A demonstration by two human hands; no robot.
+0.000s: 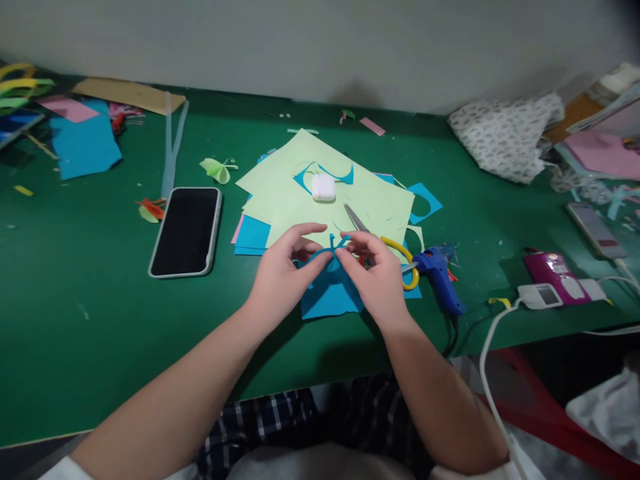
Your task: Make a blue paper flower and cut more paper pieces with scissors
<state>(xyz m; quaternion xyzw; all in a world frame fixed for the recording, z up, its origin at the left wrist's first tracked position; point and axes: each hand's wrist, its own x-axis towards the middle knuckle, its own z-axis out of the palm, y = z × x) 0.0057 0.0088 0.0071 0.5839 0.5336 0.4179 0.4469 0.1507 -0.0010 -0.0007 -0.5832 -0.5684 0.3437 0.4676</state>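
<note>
Cutout (333,245), blue paper, thin prongs (345,241) on top, pinched by fingers (319,264) of left hand (286,265) and right hand (377,272).

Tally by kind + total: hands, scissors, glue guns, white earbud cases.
Hands: 2 (left hand, right hand, both pinching blue paper)
Yellow-handled scissors: 1
Blue glue gun: 1
White earbud case: 1
Total: 5

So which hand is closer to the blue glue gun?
Right. The right hand is just left of the blue glue gun; the left hand is farther off, on the right hand's other side.
</note>
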